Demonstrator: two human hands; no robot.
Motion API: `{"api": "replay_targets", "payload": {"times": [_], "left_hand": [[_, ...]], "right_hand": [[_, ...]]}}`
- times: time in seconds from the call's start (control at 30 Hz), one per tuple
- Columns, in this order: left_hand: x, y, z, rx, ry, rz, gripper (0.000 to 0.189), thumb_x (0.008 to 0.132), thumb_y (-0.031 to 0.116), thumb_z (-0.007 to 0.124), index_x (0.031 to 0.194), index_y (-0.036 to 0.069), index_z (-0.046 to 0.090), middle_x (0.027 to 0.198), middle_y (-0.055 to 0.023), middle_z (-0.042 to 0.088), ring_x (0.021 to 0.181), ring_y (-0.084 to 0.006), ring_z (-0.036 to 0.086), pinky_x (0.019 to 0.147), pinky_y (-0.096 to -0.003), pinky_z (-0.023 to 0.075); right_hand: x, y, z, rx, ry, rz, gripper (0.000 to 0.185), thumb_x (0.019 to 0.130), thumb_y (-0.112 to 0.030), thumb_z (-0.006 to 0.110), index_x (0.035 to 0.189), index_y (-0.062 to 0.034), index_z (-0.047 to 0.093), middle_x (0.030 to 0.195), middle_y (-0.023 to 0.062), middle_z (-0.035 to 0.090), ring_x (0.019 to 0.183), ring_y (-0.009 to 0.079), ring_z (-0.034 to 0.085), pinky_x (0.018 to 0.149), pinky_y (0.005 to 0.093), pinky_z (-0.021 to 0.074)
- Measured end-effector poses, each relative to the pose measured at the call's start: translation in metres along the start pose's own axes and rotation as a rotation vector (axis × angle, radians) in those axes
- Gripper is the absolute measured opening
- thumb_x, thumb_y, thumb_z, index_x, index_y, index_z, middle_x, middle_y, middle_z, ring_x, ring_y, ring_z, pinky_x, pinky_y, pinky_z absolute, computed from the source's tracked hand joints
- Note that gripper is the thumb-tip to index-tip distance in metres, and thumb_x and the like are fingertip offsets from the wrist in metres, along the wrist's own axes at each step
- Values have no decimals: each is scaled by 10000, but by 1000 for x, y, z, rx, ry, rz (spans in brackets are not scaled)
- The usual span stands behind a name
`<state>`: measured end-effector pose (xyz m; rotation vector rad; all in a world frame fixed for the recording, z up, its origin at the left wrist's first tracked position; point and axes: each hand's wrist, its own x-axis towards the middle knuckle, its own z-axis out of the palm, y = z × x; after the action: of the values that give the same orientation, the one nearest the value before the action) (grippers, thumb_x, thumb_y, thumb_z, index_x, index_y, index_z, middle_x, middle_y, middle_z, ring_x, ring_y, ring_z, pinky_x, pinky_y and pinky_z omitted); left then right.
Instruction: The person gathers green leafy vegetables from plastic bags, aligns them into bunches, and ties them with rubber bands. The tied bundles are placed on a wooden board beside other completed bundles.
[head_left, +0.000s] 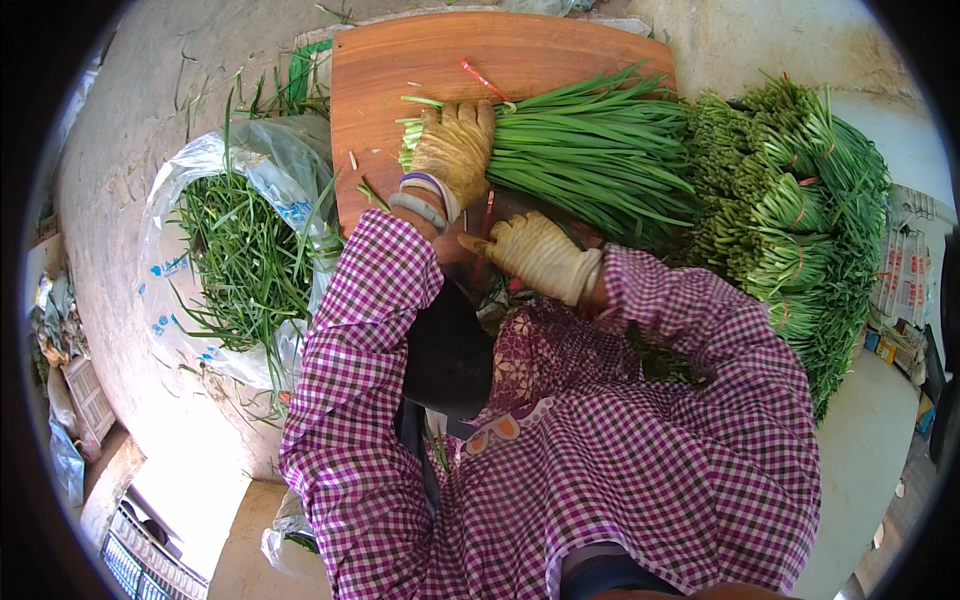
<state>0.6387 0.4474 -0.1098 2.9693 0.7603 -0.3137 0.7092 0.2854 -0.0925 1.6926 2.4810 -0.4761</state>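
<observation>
A loose bundle of garlic chives lies across the wooden board, pale stem ends to the left. My left hand, in a yellowed work glove, is closed over the bundle near those ends. One end of a red tie strip shows beyond the bundle; another red length hangs on the near side. Close to that near length is my gloved right hand, below the bundle at the board's near edge. One of its fingers points left and the others are curled; whether it pinches the strip is unclear.
To the right, many tied chive bundles are stacked, stem ends facing the board. A clear plastic bag of loose green leaves stands open on the left. Stem scraps lie on the board. Leaf bits litter the concrete floor.
</observation>
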Motion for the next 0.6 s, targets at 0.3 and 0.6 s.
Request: {"api": "replay_targets", "payload": {"times": [0.3, 0.6], "left_hand": [[-11, -2, 19, 10, 206, 73, 743, 815, 243, 660, 1441, -22, 361, 1423, -182, 457, 1305, -367, 452, 1072, -552, 355], [-6, 1, 18, 14, 173, 21, 563, 899, 160, 545, 1427, 27, 400, 1395, -139, 497, 1281, -337, 485, 1064, -535, 388]], "right_hand": [[10, -3, 3, 546, 337, 214, 129, 902, -240, 627, 935, -122, 669, 908, 110, 617, 819, 334, 639, 710, 429, 536], [27, 68, -76, 943, 752, 567, 171, 980, -225, 558, 1030, -92, 654, 890, 91, 659, 712, 226, 624, 668, 328, 521]]}}
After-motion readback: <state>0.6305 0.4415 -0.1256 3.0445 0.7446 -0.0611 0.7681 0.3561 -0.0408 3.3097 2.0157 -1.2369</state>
